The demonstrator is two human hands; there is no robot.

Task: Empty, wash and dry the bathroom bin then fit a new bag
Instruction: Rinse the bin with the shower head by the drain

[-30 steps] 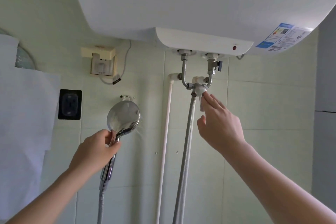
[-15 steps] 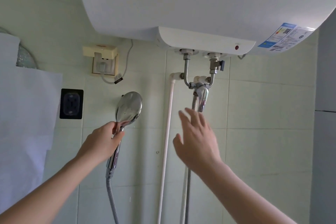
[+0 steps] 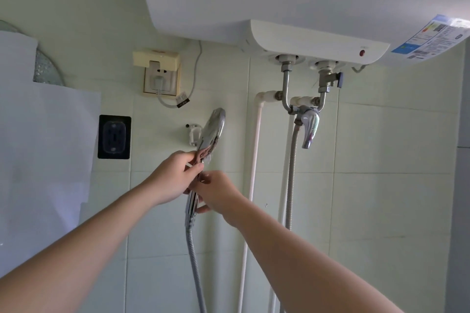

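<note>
Both grips are on the shower head [image 3: 212, 132]: the left hand [image 3: 173, 178] has its fingers curled round the neck just under the chrome face, and the right hand [image 3: 218, 192] pinches the handle a little lower, thumb and fingers on either side of it. The head stands upright with its face turned edge-on to the camera, just in front of the white wall bracket [image 3: 193, 133], and the hose [image 3: 194, 262] hangs straight down from the handle. Holding it with two hands at this height looks like a handover or a turning of the head, probably so that one hand can aim the spray while the other is free; that is a judgement, not something shown. No water can be made out coming from the face. The mixer lever [image 3: 310, 129] under the heater [image 3: 292, 7] points down and nothing touches it. The bin is not in view, so its place and state cannot be told; the washing step seems only to be in preparation. Half a second ago the right hand was spread in the air between the lever and the shower head, and a second ago its fingertips were on the lever; it has now come across to the handle. The left hand has kept its hold throughout, and the head has turned from showing its back to edge-on.
</note>
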